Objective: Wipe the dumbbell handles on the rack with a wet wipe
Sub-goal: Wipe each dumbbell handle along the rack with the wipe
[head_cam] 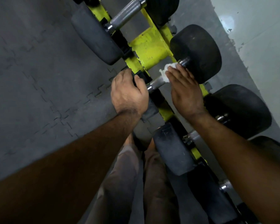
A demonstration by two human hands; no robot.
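Looking straight down: at 6 o'clock, the person's legs [136, 183] in grey-brown trousers stand against a yellow-green dumbbell rack [149, 47] that runs diagonally from 5 o'clock up to 12 o'clock.

Both bare forearms reach up from the bottom corners to the centre. The left hand [129, 92] curls its fingers and thumb over the near black rubber head [149, 109] of the middle dumbbell, probably bracing it so it does not roll. Just to its right, the right hand [184, 89] lies over the far half of the metal handle [156, 83], fingers nearly straight and close together, pressing a crumpled white wipe [166, 72] against the bar. Whether the thumb wraps underneath is hidden. The wipe sits at the handle's far end, touching the collar beside the far head [199, 52].

The near stretch of handle is bare, leaving open room for a stroke back toward the left hand.

Toward 12 o'clock another dumbbell [126, 15] rests untouched. Dark interlocking floor mats [39, 70] fill the left; a pale wall [257, 29] closes the right.
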